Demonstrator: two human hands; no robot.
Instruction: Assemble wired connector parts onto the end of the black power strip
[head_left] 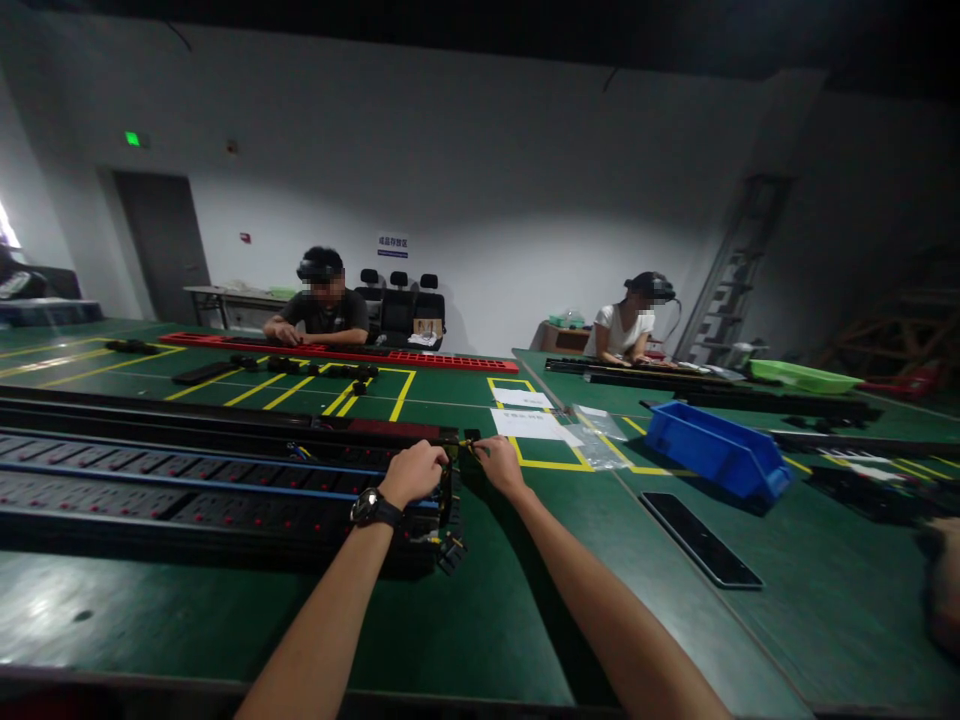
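Note:
Long black housings lie side by side on the left of the table, the nearer one a power strip (247, 510) with rows of sockets, red dots and blue wires along it. At its right end my left hand (415, 472), wearing a watch (373, 507), has its fingers closed; what they pinch is hidden. My right hand (499, 463) pinches a thin yellowish wire (467, 444) just right of that end. The wire runs toward my left fingertips. A black connector (451, 552) hangs out at the strip's near corner.
A black phone (701, 540) and a blue bin (716, 450) lie to the right. Paper sheets (529, 424) and clear bags (600, 440) are beyond my right hand. A red rail (450, 361) lies across the table, where two people work. Another person's arm (943, 580) shows at the right edge.

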